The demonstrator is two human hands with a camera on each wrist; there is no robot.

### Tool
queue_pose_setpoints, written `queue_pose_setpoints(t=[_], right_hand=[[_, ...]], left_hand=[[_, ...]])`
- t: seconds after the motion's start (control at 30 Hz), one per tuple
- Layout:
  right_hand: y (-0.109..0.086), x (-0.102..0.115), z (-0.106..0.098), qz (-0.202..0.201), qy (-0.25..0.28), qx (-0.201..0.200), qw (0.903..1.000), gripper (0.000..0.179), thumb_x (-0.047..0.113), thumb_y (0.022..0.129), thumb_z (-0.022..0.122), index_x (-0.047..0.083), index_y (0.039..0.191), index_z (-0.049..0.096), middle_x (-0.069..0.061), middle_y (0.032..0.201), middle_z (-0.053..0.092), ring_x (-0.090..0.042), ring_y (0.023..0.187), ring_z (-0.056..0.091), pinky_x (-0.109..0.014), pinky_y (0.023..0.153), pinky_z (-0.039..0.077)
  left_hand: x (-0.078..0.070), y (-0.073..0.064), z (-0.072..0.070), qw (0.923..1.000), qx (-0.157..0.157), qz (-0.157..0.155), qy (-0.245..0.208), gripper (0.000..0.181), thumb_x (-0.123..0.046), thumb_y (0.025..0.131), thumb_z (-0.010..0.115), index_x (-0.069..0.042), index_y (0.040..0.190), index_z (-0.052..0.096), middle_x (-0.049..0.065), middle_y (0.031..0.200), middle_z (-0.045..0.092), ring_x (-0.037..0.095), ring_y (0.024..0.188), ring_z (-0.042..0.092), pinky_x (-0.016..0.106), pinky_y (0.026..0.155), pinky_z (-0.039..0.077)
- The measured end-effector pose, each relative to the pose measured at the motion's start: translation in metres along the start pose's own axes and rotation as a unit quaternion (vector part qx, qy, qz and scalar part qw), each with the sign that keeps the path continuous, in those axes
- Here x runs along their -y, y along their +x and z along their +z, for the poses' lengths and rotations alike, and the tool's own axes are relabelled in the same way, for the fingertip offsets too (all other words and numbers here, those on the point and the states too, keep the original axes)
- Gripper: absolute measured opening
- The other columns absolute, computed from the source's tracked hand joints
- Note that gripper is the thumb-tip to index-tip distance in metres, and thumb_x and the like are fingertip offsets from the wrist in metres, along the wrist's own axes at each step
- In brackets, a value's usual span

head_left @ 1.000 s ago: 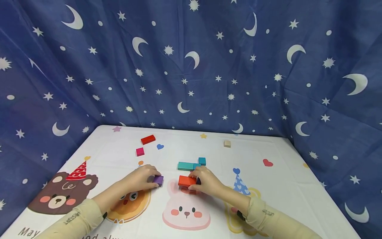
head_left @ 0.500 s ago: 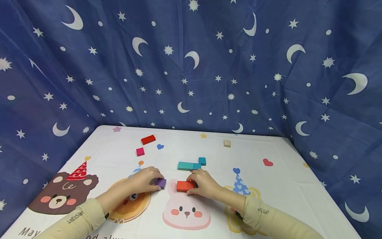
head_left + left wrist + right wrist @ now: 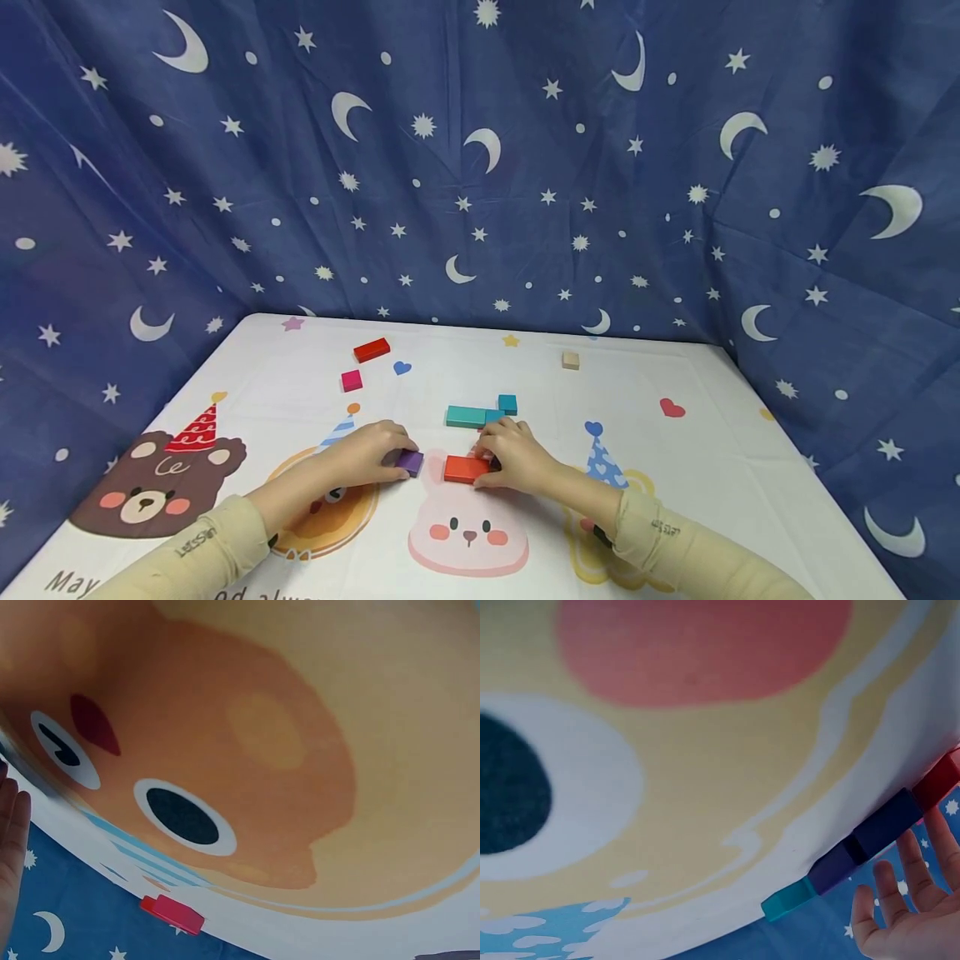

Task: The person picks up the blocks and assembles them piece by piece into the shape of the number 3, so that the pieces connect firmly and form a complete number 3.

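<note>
In the head view, my left hand (image 3: 369, 454) pinches a purple block (image 3: 410, 463) between thumb and fingers, low over the tablecloth. A short gap to the right lies a flat orange-red block (image 3: 463, 469); my right hand (image 3: 521, 457) grips its right end, thumb in front and fingers behind. Under that palm, a dark block is mostly hidden. The right wrist view shows the navy block (image 3: 887, 823) end to end with the red one, beside the curved fingers (image 3: 916, 870). At the left wrist view's edge, only part of the left hand (image 3: 13, 851) shows.
Behind the right hand lie a teal block (image 3: 466, 417), a blue block (image 3: 494, 417) and a blue cube (image 3: 507, 405). Farther back are a red block (image 3: 372, 350), a pink cube (image 3: 352, 381) and a beige cube (image 3: 571, 361). A starry blue curtain (image 3: 420, 208) borders the table.
My left hand has moved the purple block slightly right and nearer to me. My right hand has drawn the orange-red block a little nearer and left. The other blocks have stayed put.
</note>
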State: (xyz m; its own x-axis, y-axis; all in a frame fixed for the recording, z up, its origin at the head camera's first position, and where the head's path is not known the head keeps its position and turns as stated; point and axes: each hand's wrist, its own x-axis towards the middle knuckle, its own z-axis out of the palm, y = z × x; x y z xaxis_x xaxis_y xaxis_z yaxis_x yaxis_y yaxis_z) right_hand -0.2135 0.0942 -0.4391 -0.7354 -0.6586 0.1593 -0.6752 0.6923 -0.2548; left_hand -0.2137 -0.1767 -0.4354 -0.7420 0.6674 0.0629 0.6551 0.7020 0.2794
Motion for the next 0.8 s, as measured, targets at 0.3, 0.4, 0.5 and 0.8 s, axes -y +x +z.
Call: queue_pose_setpoints(t=[0.3,0.4,0.5,0.8], right_hand=[[-0.001,0.0,0.001,0.016,-0.004,0.017,0.9997,0.032,0.042,0.07,0.08,0.015,0.085,0.068,0.004,0.094,0.061,-0.014,0.093,0.046,-0.032,0.079,0.036],[-0.002,0.001,0.001,0.015,-0.004,0.019,0.9997,0.032,0.042,0.07,0.08,0.016,0.085,0.068,0.003,0.095,0.061,-0.014,0.094,0.046,-0.032,0.079,0.036],[-0.002,0.001,0.0,0.012,-0.002,0.018,0.9998,0.032,0.042,0.071,0.08,0.015,0.084,0.067,0.003,0.095,0.061,-0.014,0.094,0.046,-0.033,0.08,0.036],[-0.002,0.001,-0.001,0.001,-0.005,0.009,0.9999,0.031,0.039,0.07,0.081,0.014,0.082,0.066,0.002,0.093,0.06,-0.015,0.092,0.046,-0.034,0.079,0.036]], left_hand=[[-0.005,0.008,0.006,0.9994,0.016,0.029,-0.007,0.034,-0.022,0.082,0.072,-0.008,0.112,0.068,0.002,0.104,0.065,0.014,0.094,0.058,0.031,0.088,0.051],[-0.008,0.01,0.007,0.9992,0.015,0.036,-0.005,0.034,-0.022,0.082,0.072,-0.007,0.112,0.068,0.002,0.103,0.064,0.013,0.093,0.058,0.03,0.087,0.051],[-0.009,0.013,0.007,0.9992,0.017,0.035,-0.003,0.034,-0.023,0.082,0.072,-0.008,0.113,0.068,0.001,0.101,0.064,0.012,0.092,0.057,0.03,0.087,0.051],[-0.014,0.023,0.008,0.9989,0.03,0.036,0.003,0.034,-0.025,0.083,0.072,-0.009,0.113,0.068,0.0,0.1,0.065,0.011,0.092,0.057,0.029,0.088,0.051]])
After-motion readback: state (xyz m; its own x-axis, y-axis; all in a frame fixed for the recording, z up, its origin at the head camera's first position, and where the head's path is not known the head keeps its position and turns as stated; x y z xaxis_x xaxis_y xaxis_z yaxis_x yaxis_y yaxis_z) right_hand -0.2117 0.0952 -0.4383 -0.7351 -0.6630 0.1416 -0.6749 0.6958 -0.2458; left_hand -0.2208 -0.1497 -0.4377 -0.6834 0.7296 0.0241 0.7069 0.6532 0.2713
